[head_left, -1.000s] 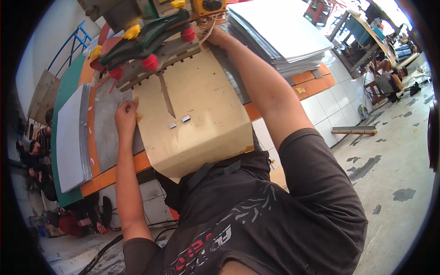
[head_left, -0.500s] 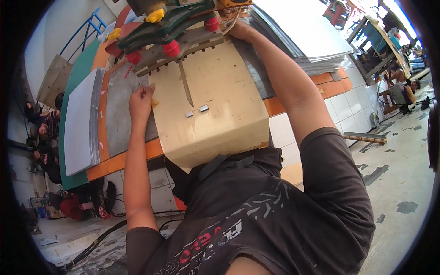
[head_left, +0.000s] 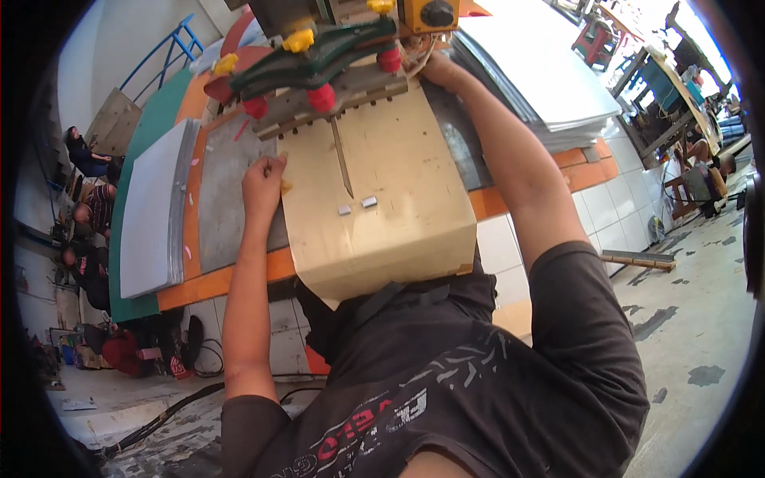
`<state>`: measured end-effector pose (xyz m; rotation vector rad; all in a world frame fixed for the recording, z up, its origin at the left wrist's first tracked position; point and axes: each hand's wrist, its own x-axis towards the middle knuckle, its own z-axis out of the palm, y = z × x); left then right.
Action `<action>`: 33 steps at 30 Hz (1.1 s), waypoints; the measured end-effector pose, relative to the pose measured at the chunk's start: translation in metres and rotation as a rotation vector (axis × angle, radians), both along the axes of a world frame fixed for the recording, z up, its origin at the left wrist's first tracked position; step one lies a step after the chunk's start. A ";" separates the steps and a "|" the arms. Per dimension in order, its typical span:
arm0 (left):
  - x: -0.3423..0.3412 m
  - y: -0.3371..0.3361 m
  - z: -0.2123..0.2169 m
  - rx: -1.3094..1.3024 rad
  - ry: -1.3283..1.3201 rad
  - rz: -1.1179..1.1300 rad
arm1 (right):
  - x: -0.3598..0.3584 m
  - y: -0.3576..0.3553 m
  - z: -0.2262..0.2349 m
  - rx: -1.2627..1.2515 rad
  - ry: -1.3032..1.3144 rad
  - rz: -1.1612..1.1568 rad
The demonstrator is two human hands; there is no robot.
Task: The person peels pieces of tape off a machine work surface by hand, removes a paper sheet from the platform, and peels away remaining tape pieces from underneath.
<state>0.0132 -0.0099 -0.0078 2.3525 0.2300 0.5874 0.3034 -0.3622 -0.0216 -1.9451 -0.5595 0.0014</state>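
Note:
A tan board (head_left: 398, 199) lies on the bench and reaches under a machine head (head_left: 319, 64) with green arms and red and yellow knobs. A thin metal strip (head_left: 343, 163) and two small pale blocks (head_left: 357, 206) sit on the board. My left hand (head_left: 263, 179) presses on the board's left edge with its fingers curled. My right hand (head_left: 438, 68) rests at the board's far right corner, beside the machine; its fingers are partly hidden.
A stack of white sheets (head_left: 147, 215) lies at the left on the green and orange bench (head_left: 207, 279). A taller stack of grey-white sheets (head_left: 542, 80) stands at the right. People sit at the far left (head_left: 88, 207) and far right (head_left: 701, 159). Cables (head_left: 159, 414) cross the floor.
The view has shifted, so the board and machine sit lower and more central. My left hand stays at the board's left edge, my right hand by the machine.

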 end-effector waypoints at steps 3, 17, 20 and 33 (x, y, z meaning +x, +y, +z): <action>-0.009 0.008 -0.004 -0.064 0.015 0.020 | -0.013 0.017 0.007 -0.062 0.039 -0.012; 0.003 0.002 0.000 -0.091 0.034 0.012 | -0.161 -0.043 0.058 -0.417 -0.239 -0.134; -0.003 0.008 -0.002 -0.081 0.051 0.021 | -0.267 -0.060 0.093 -0.316 -0.126 -0.045; 0.001 0.002 -0.001 -0.059 0.031 0.036 | -0.391 -0.100 -0.031 -0.033 0.360 0.023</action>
